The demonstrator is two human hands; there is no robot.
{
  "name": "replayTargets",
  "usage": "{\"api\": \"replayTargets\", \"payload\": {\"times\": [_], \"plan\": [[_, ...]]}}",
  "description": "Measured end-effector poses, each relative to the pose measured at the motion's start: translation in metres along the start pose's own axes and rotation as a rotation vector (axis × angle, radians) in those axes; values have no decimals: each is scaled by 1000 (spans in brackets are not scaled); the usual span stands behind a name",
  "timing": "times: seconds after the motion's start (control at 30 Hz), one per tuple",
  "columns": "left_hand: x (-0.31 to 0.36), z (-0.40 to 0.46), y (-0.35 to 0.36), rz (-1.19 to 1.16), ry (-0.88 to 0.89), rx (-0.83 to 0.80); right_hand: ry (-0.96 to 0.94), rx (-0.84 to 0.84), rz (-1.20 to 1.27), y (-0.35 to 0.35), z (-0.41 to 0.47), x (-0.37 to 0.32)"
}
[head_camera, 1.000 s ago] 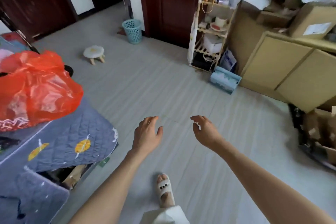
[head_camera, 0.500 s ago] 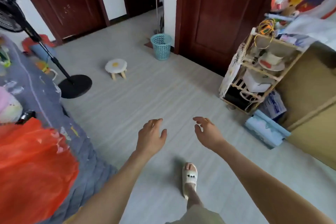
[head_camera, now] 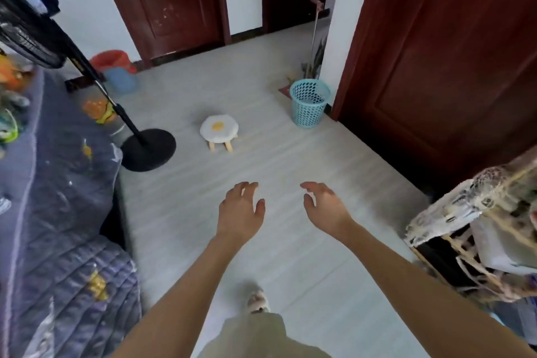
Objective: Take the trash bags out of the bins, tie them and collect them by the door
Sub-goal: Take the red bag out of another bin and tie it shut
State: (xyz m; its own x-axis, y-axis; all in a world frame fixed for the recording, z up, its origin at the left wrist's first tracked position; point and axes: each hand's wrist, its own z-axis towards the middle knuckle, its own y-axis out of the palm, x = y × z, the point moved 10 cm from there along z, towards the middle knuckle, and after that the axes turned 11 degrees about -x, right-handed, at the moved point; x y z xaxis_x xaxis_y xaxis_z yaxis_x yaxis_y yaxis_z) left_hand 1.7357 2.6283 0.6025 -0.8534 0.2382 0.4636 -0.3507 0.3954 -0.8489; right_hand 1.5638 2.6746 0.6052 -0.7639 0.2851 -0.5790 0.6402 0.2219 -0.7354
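Both hands empty, out in front over bare floor. Left hand [head_camera: 240,212] and right hand [head_camera: 325,208]: fingers loosely curled and spread apart, gripping nothing, palms roughly facing each other.

Key relation: the 2 bins lie far of the fingers, well apart from both hands.
- Teal mesh bin [head_camera: 309,103]: far and a bit right, upright, standing just beside the white wall corner and the dark red door [head_camera: 453,61]. Right hand is the nearer one. Can't tell whether a bag is inside; the mesh looks see-through and no liner shows at the rim.
- Blue bin with a red bag [head_camera: 114,59] over its rim: far left, by the wall next to the other dark door, partly hidden behind the fan pole [head_camera: 96,81]. Left hand is nearer. Bag mouth faces up, bin upright.

My read: walking approach phase, no bag pulled yet in view. The red-lined bin is the clear target since it visibly carries a bag; path runs between the fan base [head_camera: 148,150] and the egg-shaped stool [head_camera: 219,129]. The quilted bed cover [head_camera: 58,212] edges the left side.

Writing/brands: none legible. No labels readable on bins, fan or the rack [head_camera: 479,227] at near right, which is blurred.
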Motion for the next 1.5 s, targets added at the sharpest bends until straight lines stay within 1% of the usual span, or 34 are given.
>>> {"api": "replayTargets", "payload": {"times": [0.1,0.13,0.17,0.23,0.3,0.43,0.53,0.7,0.77,0.87,0.97,1.1,1.17,1.27,1.33,1.4,1.5], "plan": [[-27,95,-16,-14,-50,-18,-26,-49,-33,-17,104,-9],[-31,102,-17,5,-62,-19,-22,-53,-44,-19,111,-7],[-42,151,-33,-3,-68,-3,-41,-49,-59,-33,165,-16],[-45,182,-48,6,-75,11,-46,-63,-77,-46,198,-22],[-59,261,-79,16,-78,2,-48,-71,-91,-73,282,-41],[-62,373,-135,32,-75,0,-86,-42,-86,-133,389,-77],[-60,448,-155,25,-74,-22,-69,-55,-69,-160,456,-77],[-61,598,-183,11,-66,-21,-72,-54,-70,-211,609,-70],[-68,659,-197,-3,-91,-2,-98,-69,-82,-229,676,-73],[-83,751,-221,-46,-186,-1,-132,-149,-118,-258,784,-87],[-88,813,-248,-85,-230,14,-168,-149,-149,-284,860,-107],[-112,876,-287,-160,-309,65,-195,-247,-198,-291,952,-146],[-150,910,-305,-200,-389,79,-227,-318,-210,-282,1011,-177],[-200,948,-332,-222,-464,102,-274,-375,-207,-271,1071,-216],[-232,982,-355,-230,-483,121,-294,-380,-201,-268,1114,-243],[-277,1028,-385,-257,-501,135,-309,-387,-188,-260,1176,-284],[-326,1082,-432,-264,-505,145,-307,-425,-193,-249,1247,-341]]}}
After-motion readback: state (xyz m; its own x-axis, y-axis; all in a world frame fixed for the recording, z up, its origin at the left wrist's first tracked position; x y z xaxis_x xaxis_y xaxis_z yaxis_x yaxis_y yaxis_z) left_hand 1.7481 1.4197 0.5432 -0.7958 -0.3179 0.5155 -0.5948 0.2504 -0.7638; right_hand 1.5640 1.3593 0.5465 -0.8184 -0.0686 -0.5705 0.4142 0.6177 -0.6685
